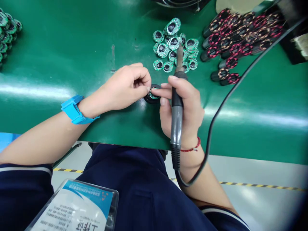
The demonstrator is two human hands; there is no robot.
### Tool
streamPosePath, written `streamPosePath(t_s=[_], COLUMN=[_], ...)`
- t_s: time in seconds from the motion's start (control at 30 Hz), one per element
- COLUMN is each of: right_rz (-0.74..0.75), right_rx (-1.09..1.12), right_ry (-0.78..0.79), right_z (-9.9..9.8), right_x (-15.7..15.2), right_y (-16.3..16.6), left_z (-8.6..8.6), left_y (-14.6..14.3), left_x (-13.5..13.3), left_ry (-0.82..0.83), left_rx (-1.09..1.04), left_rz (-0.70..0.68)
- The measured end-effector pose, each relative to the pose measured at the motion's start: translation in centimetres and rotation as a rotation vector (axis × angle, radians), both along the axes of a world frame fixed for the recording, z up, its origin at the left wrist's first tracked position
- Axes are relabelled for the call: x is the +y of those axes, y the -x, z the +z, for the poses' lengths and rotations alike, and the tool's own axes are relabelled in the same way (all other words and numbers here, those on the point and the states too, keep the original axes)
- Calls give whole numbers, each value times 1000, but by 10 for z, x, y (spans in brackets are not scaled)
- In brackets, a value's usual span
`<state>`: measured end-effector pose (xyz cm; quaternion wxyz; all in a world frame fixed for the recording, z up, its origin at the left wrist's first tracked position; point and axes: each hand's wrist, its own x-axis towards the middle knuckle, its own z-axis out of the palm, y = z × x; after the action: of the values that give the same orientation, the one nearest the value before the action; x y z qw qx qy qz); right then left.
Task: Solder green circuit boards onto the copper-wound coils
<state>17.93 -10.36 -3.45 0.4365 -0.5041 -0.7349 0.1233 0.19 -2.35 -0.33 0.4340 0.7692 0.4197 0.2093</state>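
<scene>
Shiny green table, with a heap of round green circuit boards on the far side and black cylinders with red or copper-coloured windings far right. One small round green board sits in a round black piece between the hands. Left hand is curled at its edge, can't tell if it's gripping anything; right hand has a grey-and-black soldering iron, fingertip at the board.

Green table, person's left hand at a small round board in a black holder, pinch unclear from here; right hand grips soldering iron tip-away, one finger at same board; more round boards beyond, wound coils off right
</scene>
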Motion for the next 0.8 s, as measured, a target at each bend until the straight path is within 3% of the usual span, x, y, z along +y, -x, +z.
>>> streamPosePath(t_s=[0.27,0.47,0.8], right_rz=[-146,-179,-169], right_rx=[332,478,393], right_ry=[-73,-302,-244], right_z=[-1,2,11], right_x=[-2,1,-7], right_y=[3,2,1], left_z=[5,5,6], left_y=[-5,-5,-7], left_x=[-1,-2,-3], left_ry=[5,3,-8], left_rx=[111,144,152], left_rz=[47,51,57])
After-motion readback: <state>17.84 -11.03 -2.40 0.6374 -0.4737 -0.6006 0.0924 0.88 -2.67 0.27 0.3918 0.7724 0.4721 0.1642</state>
